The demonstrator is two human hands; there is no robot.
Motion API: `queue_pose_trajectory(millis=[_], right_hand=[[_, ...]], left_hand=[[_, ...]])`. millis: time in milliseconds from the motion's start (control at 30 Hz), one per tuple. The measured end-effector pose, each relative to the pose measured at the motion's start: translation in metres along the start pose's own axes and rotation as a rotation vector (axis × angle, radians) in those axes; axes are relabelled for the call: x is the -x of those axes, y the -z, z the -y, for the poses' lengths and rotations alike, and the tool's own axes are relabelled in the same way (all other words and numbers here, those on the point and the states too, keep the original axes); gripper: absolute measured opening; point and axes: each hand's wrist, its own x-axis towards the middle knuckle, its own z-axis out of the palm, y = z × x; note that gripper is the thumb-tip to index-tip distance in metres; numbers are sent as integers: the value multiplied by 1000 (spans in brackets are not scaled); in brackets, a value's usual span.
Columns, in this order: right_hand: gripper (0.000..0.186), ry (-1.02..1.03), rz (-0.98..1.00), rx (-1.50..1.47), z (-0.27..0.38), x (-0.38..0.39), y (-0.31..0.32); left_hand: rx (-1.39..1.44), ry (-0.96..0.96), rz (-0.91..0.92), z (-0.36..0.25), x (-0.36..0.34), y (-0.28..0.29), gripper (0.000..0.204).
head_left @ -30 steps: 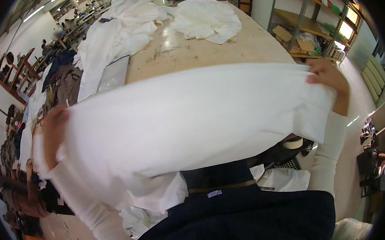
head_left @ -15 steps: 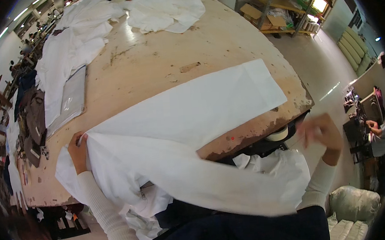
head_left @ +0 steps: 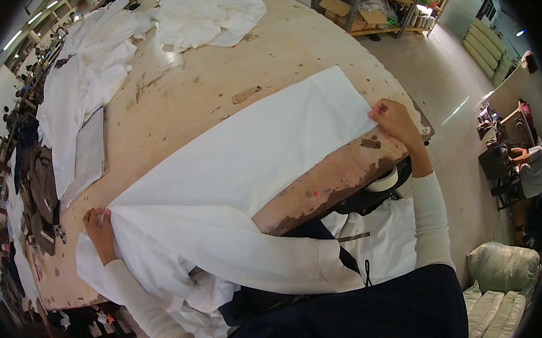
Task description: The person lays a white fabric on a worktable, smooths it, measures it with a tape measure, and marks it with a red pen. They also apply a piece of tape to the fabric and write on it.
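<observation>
- White cloth [head_left: 250, 142] lies on the worktop [head_left: 173, 122], running slantwise from the near-left part toward the right edge, its squared end short of that edge.
- Left hand [head_left: 101, 234]: at the cloth's left end, fingers together, pinching a gathered point where the folds meet.
- Right hand [head_left: 396, 121]: at the squared end's near corner, fingers curled and seemingly clamped on the cloth; the exact grip is partly hidden.
- Change: a second ago the cloth was stretched in the air between both hands; half a second ago the right hand was off it, blurred, beyond the worktop's near-right corner. Now it is back on the cloth.
- Meaning, as I judge it: the upper length is spread and held at both ends, so it can be pulled straight. The second length is less settled; it curves over the near edge toward the person's lap, folds bunched below the left hand.
- Worn strip of worktop shows between the upper length and the near edge, a red light dot [head_left: 315, 193] on it.
- Around: crumpled white heap [head_left: 210, 16] toward the far edge; white pile [head_left: 88, 75], clear packet [head_left: 90, 147] and brown garments [head_left: 40, 179] along the left edge.
</observation>
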Motion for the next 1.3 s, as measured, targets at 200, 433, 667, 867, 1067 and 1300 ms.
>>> queue_pose_trajectory(millis=[200,433,667,867,1067,1300], right_hand=[[10,69,31,111,-2,-6,-3],[45,464,-141,253,33,-29,-28],[55,185,254,539,10,-86,-32],[59,337,163,565,30,-67,-66],[59,245,246,458,14,-134,-64],[31,459,527,-9,88,4,-23]], left_hand=[[137,90,3,1,2,3,20],[56,86,33,-1,-1,6,18],[266,115,99,-18,0,1,19],[176,146,36,-14,8,2,19],[289,87,31,-40,-31,-35,22],[234,95,9,-12,-27,-25,19]])
